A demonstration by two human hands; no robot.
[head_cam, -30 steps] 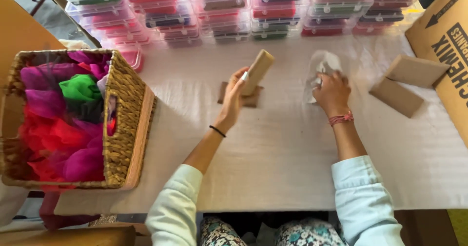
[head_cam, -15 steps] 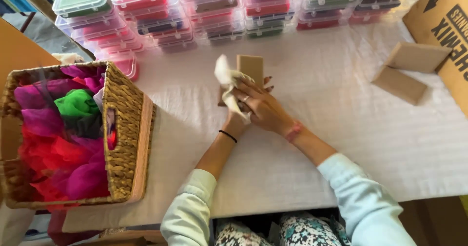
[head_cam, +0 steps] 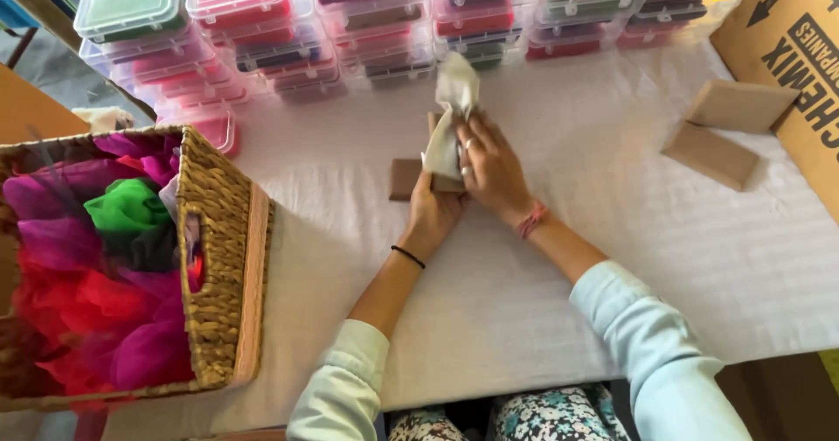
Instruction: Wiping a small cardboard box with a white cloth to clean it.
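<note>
hands [head_cam: 463,183], white pouch [head_cam: 452,113], brown box [head_cam: 411,179]

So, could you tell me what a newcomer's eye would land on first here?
Probably the wicker basket at the left, stuffed with bright pink, red and green fabric. Next, the stacked clear plastic boxes along the table's far edge, then the left hand and right hand at centre, holding a pale cloth against a small brown box.

I wear a pale blue long-sleeved top, both sleeves pushed up my forearms. A thin black band circles the wrist of my left hand [head_cam: 434,216]; a pink braided bracelet sits on the wrist of my right hand [head_cam: 491,170], with silver rings on two fingers. At six o'clock, my floral-print trousers show.
</note>
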